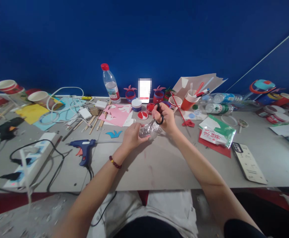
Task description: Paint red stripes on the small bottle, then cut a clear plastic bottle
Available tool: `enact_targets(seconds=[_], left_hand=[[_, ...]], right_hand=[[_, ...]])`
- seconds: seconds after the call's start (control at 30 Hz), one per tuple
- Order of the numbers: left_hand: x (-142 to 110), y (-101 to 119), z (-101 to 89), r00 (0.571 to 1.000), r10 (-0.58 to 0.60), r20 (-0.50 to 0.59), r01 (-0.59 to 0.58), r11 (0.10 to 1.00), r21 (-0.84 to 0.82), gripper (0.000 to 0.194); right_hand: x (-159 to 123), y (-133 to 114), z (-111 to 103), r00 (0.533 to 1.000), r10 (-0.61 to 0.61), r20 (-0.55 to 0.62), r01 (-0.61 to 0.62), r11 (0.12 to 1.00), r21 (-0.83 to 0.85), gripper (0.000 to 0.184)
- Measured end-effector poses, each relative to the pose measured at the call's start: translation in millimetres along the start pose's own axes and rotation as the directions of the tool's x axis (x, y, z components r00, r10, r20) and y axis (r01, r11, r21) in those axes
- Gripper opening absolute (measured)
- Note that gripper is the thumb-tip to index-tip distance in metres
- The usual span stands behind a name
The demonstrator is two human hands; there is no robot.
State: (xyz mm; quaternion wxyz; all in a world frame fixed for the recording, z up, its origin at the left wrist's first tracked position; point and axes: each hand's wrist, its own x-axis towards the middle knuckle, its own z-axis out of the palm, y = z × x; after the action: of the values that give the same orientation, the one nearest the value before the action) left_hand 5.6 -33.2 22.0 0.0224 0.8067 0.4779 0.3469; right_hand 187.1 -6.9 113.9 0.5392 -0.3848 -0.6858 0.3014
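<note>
Blue wall [144, 39] backs a grey table [146, 172] where a person works two-handed, a red-capped bottle [111, 86] standing beyond. The left hand [132, 136] is clamped around the left end of a clear plastic bottle [146, 131], held just above the tabletop, mid-table. Its long axis runs roughly left to right between the hands, placing it just left of the right hand [168, 118], whose fingers close on black-handled scissors [162, 119] at the far end. Left fingers are nearer, gripping the plastic; whether the blades are parted cannot be told.
</note>
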Motion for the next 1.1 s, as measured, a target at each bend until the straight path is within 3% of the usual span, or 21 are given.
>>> enact_targets(seconds=[0.43,0.67,1.1], left_hand=[[0.2,1.3,-0.7,1.000,0.010,0.009,-0.010,1.000,0.001,0.046],[0.3,6.8,-3.3,1.000,0.016,0.016,-0.016,1.000,0.003,0.043],[0.3,14.1,1.0,0.980,0.201,0.006,-0.201,0.976,0.083,0.034]], right_hand=[[3.6,-0.7,1.4,0.998,0.031,-0.054,-0.026,0.995,0.092,0.023],[-0.5,-3.5,3.8,0.994,0.009,-0.110,-0.007,1.000,0.023,0.040],[3.1,-8.6,-1.2,0.998,0.052,-0.038,-0.049,0.996,0.078,0.046]])
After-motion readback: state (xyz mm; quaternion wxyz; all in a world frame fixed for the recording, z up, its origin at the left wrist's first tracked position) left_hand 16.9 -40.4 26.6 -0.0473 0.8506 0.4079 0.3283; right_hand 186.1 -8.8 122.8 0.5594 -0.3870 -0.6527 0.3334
